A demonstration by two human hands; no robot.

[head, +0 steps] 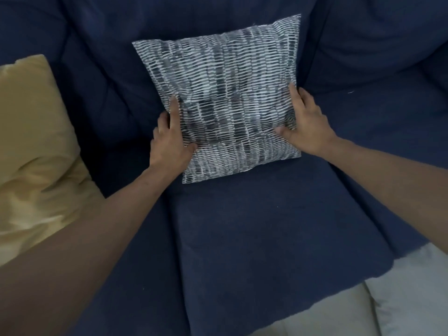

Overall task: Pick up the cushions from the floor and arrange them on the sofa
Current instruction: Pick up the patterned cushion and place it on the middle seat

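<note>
Two bare forearms reach in from the lower corners of the frame, the left one filling the lower left and the right one coming in from the right edge. They meet at a patterned cushion (pixel 225 93) in the upper middle of the frame, grey and white with rows of short dark dashes. The cushion stands tilted, its lower edge on the seat of the navy sofa (pixel 254 226) and its upper part leaning against the sofa's back.

The left hand (pixel 169 137) is clamped on the cushion's lower left edge, thumb pressed into the front face and fingers along the side. The right hand (pixel 305 122) grips the lower right edge in the same way, thumb denting the fabric and fingers wrapped around the side. The hands are apart, one on each side of the cushion.

At the left edge of the frame a gold cushion (pixel 36 146) rests on the sofa, just beside the left forearm and apart from the patterned one. A pale floor (pixel 400 299) shows in the lower right corner, below the seat's front edge.
</note>
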